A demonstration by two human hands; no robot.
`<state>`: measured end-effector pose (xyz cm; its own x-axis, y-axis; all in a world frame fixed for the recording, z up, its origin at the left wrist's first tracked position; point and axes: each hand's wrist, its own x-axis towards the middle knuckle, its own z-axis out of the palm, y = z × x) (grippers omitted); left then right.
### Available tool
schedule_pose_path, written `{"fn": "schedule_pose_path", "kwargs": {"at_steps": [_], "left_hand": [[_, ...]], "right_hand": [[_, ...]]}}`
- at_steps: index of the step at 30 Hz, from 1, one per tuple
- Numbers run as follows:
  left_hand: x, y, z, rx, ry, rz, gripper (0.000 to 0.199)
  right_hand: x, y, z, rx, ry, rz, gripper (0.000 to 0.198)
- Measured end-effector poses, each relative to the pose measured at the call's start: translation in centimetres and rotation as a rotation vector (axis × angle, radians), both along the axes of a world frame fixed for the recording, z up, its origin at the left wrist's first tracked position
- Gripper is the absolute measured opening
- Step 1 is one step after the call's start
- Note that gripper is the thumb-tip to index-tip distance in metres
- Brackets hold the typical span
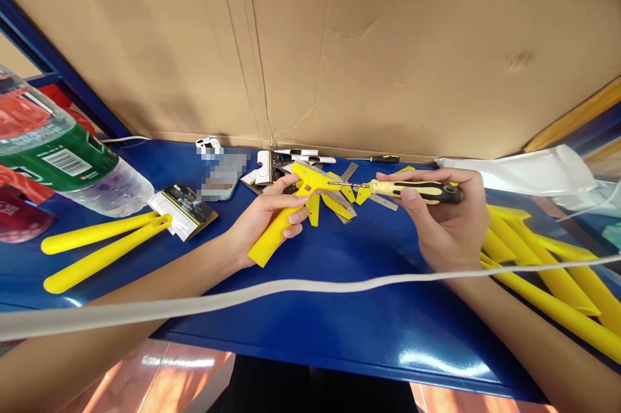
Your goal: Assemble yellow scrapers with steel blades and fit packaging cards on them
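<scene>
Our left hand is wrapped around a yellow scraper handle, holding it aslant above the blue table; our right hand is closed on a screwdriver, its shaft pointing to the handle's head. We cannot tell whether the tip is seated. If it is not, pushing or twisting off-line could let it slip toward our left fingers, since no support shows beneath the work. Loose yellow pieces and a metal blade lie close behind; a dropped screw would be easily lost among them, and a careless reach could meet an edge. As for containers, a clear bottle with a green label stands at left, its fill hard to judge, beside a dark red container whose contents are hidden. At right, a white bag shows nothing of its inside.
</scene>
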<state>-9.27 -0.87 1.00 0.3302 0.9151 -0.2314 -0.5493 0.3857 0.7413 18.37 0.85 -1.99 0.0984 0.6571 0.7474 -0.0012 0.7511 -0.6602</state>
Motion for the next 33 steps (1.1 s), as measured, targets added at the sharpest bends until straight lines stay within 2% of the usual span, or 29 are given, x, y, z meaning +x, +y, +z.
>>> {"fn": "schedule_pose_path", "kwargs": {"at_steps": [10,25,33], "left_hand": [[0.0,-0.12,-0.49,0.097,0.075,-0.011,0.059],[-0.01,-0.14,-0.62,0.132,0.108,-0.018,0.059],[0.0,-0.41,-0.98,0.219,0.176,-0.06,0.06]], "right_hand": [[0.25,0.25,-0.04,0.062,-0.056,-0.101,0.031],[-0.01,0.06,0.39,0.05,-0.019,-0.056,0.03],[0.58,0.43,0.83,0.094,-0.077,-0.211,0.029]]}}
